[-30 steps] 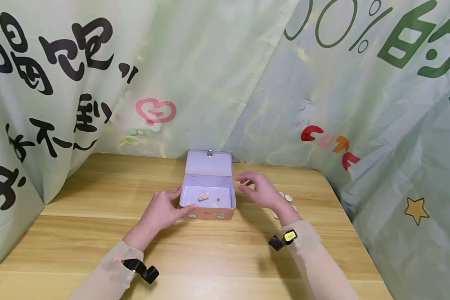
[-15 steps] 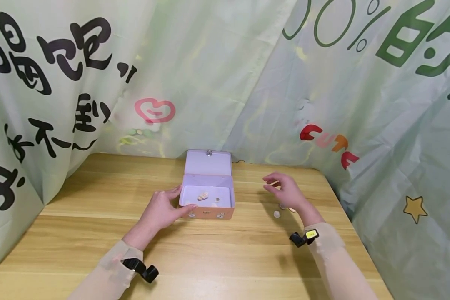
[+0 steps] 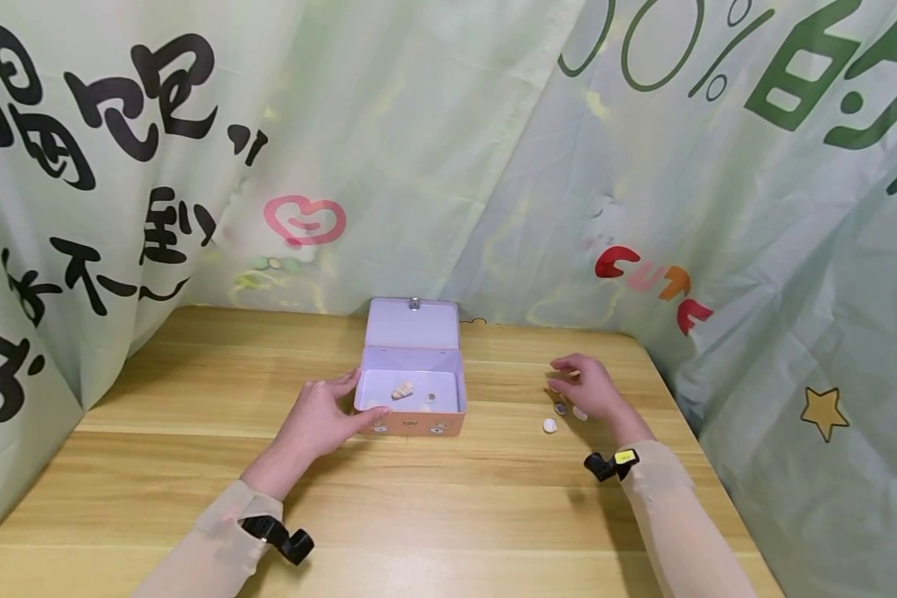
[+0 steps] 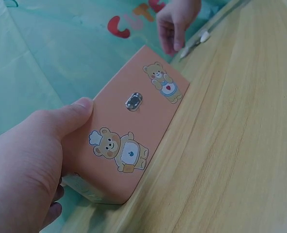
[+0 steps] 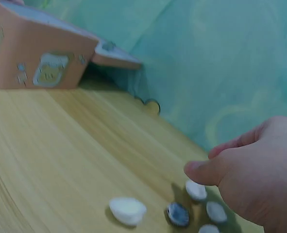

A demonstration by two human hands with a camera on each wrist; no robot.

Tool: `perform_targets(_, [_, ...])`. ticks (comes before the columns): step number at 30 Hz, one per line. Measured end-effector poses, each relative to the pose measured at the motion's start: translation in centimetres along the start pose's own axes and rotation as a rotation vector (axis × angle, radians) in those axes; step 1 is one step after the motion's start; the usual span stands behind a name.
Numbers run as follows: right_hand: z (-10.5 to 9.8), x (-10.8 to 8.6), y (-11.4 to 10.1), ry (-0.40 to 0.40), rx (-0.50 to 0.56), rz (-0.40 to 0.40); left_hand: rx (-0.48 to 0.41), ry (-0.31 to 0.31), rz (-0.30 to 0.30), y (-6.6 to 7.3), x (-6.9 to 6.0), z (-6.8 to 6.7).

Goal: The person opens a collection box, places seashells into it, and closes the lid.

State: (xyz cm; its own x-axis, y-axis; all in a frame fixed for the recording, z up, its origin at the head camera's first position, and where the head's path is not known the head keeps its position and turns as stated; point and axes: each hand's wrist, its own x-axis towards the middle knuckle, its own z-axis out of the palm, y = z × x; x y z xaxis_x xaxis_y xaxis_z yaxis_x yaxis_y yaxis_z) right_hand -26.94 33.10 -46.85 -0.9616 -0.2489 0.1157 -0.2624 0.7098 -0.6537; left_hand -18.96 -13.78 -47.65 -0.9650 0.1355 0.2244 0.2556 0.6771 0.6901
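A small tin box [image 3: 411,423] stands on the table with its lid up, lilac inside and orange outside with bear pictures. Inside lie a spiral seashell [image 3: 402,390] and a smaller roundish piece [image 3: 431,397]. My left hand [image 3: 320,422] grips the box's left front corner, thumb [image 4: 77,110] on the front wall and fingers at the side. Over a cluster of small shells to the right hovers my right hand [image 3: 594,392], thumb and fingers loosely bent. A white shell [image 5: 127,210] and a dark-centred shell [image 5: 177,214] lie below it, with a pale shell [image 5: 195,190] near the thumb tip.
The wooden table [image 3: 419,515] ends at a printed fabric curtain [image 3: 419,166] behind and at both sides. The raised lid [image 3: 413,324] leans back close to that curtain. Each wrist carries a black camera on a strap.
My right hand has moved from beside the box's right edge rightward, then down to the shells. The left hand has stayed on the box.
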Motion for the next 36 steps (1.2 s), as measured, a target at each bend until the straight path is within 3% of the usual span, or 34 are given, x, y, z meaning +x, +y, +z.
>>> perform_targets(7, [0.3, -0.4, 1.4, -0.032, 0.011, 0.079, -0.010, 0.001, -0.014, 0.1, 0.0, -0.2])
perform_targets(23, [0.9, -0.6, 1.5, -0.012, -0.057, -0.025, -0.010, 0.004, 0.011, -0.1, 0.0, -0.1])
perform_targets(30, [0.4, -0.5, 0.2, 0.003, -0.076, -0.065, -0.006, -0.003, -0.003, -0.1, -0.1, 0.0])
perform_targets(36, [0.0, 0.2, -2.4, 0.007, -0.073, -0.137, -0.010, -0.006, -0.014, 0.0, -0.2, -0.1])
